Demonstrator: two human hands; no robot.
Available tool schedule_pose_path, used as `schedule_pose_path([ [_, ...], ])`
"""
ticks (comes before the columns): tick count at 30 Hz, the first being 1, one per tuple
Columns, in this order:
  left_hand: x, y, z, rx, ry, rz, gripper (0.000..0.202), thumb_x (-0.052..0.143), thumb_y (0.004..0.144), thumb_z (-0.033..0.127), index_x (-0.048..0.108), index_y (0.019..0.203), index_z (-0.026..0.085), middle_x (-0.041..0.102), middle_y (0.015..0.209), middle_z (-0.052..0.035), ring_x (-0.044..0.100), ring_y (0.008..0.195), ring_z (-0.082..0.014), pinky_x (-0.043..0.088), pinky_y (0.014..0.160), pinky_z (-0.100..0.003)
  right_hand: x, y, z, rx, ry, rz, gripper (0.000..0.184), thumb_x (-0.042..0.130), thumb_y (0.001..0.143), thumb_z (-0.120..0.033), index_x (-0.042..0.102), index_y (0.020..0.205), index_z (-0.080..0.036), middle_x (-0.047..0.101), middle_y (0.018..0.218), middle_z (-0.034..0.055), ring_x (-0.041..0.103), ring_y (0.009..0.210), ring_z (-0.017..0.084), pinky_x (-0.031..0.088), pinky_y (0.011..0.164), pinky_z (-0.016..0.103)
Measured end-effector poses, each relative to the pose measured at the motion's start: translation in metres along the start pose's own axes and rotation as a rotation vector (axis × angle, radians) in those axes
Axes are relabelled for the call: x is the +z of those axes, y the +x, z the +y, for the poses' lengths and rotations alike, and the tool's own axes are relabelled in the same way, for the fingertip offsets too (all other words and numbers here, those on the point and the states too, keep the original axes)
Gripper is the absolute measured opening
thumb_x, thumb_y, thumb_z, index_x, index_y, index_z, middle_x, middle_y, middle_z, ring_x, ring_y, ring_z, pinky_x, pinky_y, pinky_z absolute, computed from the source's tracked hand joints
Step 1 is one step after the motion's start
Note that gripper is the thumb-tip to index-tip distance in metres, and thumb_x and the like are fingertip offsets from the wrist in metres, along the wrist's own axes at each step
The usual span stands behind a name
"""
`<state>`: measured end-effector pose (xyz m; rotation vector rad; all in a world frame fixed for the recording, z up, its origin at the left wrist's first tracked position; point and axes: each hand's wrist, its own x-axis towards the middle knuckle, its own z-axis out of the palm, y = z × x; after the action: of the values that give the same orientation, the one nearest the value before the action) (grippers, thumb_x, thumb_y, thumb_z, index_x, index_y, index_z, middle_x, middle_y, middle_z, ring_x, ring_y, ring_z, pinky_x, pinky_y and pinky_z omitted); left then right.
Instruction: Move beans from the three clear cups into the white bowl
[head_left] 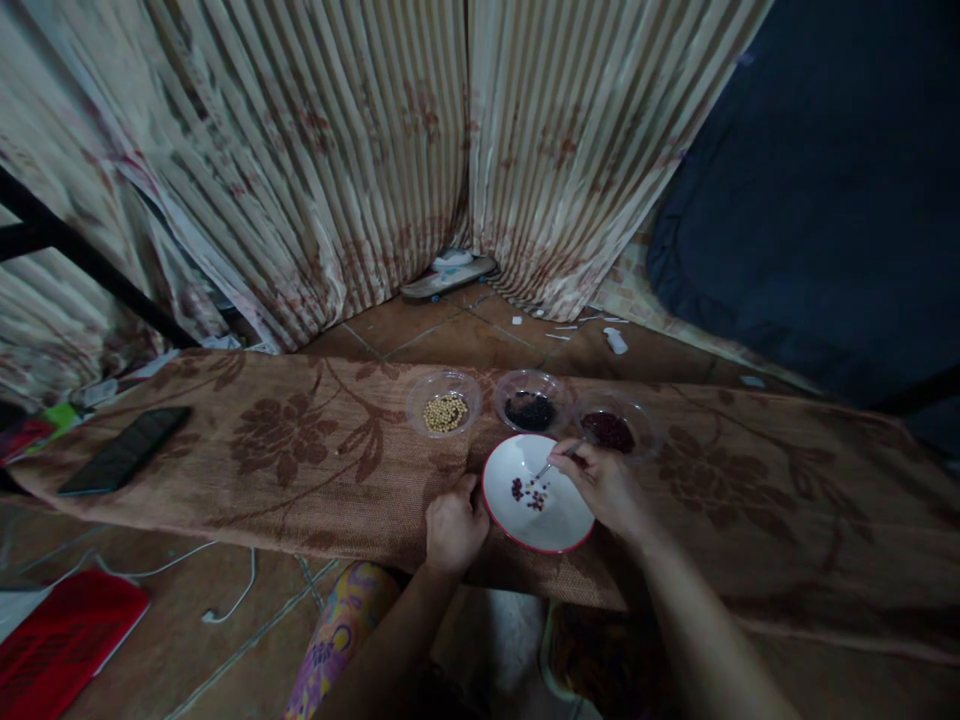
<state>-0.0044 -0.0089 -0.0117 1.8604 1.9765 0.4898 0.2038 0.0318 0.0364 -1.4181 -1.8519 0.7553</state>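
Note:
A white plate with a red rim (559, 525) lies on the brown flowered cloth (300, 460) and holds a few red beans (529, 492). My left hand (453, 525) is closed in a loose fist and touches the plate's left edge. My right hand (600, 482) is over the plate's upper right rim, pinching thin metal tweezers (553, 464) whose tips point down at the beans. Behind the plate stand three clear bowls: yellow beans (445, 411), black beans (530, 410) and dark red beans (608, 430).
A black phone (125, 449) lies at the cloth's left end. On the tiled floor are a red case (56, 638), a white cable (225, 600) and a sandal (448, 277) by the striped curtain. A dark mattress (810, 190) fills the right. My patterned knee (339, 635) is below.

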Motion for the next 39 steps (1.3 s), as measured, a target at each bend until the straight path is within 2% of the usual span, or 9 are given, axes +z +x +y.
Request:
schedule_pose_path([
  [3,-0.001,0.0,0.0,-0.012,-0.015,-0.018,0.022,0.042,0.085,0.029,0.062,0.093,0.024,0.068,0.077,-0.0006,0.062,0.071,-0.0127,0.034,0.062,-0.021,-0.006,-0.002,0.003,0.075,0.191,0.105,0.026,0.056,0.081,-0.043,0.063,0.084,-0.018,0.065,0.071,0.0023,0.058,0.06,0.015,0.043,0.053,0.024],
  [7,-0.002,0.001,-0.001,-0.035,-0.016,-0.014,0.022,0.044,0.084,0.028,0.062,0.096,0.024,0.069,0.079,-0.0019,0.063,0.075,-0.0144,0.034,0.062,-0.022,-0.032,0.001,0.016,0.098,0.416,0.423,0.023,0.062,0.077,-0.039,0.063,0.083,-0.017,0.065,0.076,0.0035,0.06,0.067,0.016,0.048,0.06,0.025],
  [11,0.0,0.003,-0.004,-0.022,-0.039,-0.008,0.021,0.046,0.083,0.027,0.062,0.097,0.025,0.07,0.081,-0.0016,0.064,0.075,-0.0149,0.035,0.063,-0.022,-0.062,0.007,0.037,0.177,0.37,0.703,0.028,0.066,0.073,-0.042,0.063,0.08,-0.015,0.066,0.072,0.0042,0.061,0.065,0.017,0.049,0.06,0.028],
  [14,0.0,0.004,-0.004,-0.026,-0.025,-0.015,0.024,0.047,0.083,0.028,0.062,0.101,0.026,0.07,0.08,-0.0022,0.064,0.075,-0.015,0.035,0.063,-0.022,-0.069,0.008,0.046,0.226,0.191,0.726,0.031,0.064,0.073,-0.045,0.065,0.077,-0.014,0.067,0.068,0.0059,0.061,0.062,0.019,0.048,0.057,0.03],
  [17,-0.003,0.003,-0.002,-0.041,-0.014,-0.033,0.025,0.046,0.083,0.03,0.062,0.103,0.025,0.07,0.079,-0.0022,0.063,0.073,-0.0146,0.034,0.061,-0.021,-0.063,0.006,0.042,0.168,0.21,0.725,0.031,0.063,0.074,-0.045,0.066,0.078,-0.014,0.068,0.072,0.0063,0.062,0.066,0.019,0.048,0.06,0.03],
  [20,-0.004,0.002,0.001,-0.029,-0.015,-0.04,0.024,0.048,0.082,0.03,0.063,0.1,0.024,0.069,0.079,-0.0018,0.062,0.072,-0.0135,0.033,0.06,-0.021,-0.05,0.001,0.029,0.105,0.342,0.623,0.027,0.063,0.075,-0.041,0.065,0.083,-0.016,0.066,0.072,0.0035,0.06,0.064,0.015,0.048,0.06,0.027],
  [24,-0.002,0.001,0.001,-0.018,-0.006,-0.019,0.023,0.045,0.084,0.03,0.063,0.097,0.024,0.066,0.07,-0.0001,0.06,0.068,-0.0123,0.033,0.062,-0.021,-0.03,-0.006,0.011,0.056,0.332,0.13,0.022,0.062,0.078,-0.039,0.066,0.08,-0.017,0.065,0.074,0.0028,0.058,0.066,0.015,0.045,0.059,0.025],
  [26,-0.001,0.001,0.001,-0.016,0.001,-0.011,0.022,0.044,0.084,0.03,0.063,0.094,0.023,0.066,0.07,-0.0002,0.06,0.068,-0.012,0.033,0.062,-0.021,-0.021,-0.008,0.005,0.059,0.28,-0.011,0.024,0.06,0.079,-0.041,0.066,0.081,-0.017,0.065,0.072,0.0022,0.057,0.066,0.015,0.044,0.057,0.024],
  [39,-0.006,0.0,0.005,-0.018,0.014,-0.049,0.025,0.043,0.086,0.031,0.063,0.097,0.023,0.068,0.08,-0.0013,0.061,0.073,-0.0121,0.036,0.065,-0.021,-0.015,-0.005,0.011,0.091,0.093,-0.117,0.031,0.055,0.079,-0.047,0.065,0.084,-0.018,0.067,0.077,0.0031,0.059,0.066,0.017,0.045,0.059,0.027],
])
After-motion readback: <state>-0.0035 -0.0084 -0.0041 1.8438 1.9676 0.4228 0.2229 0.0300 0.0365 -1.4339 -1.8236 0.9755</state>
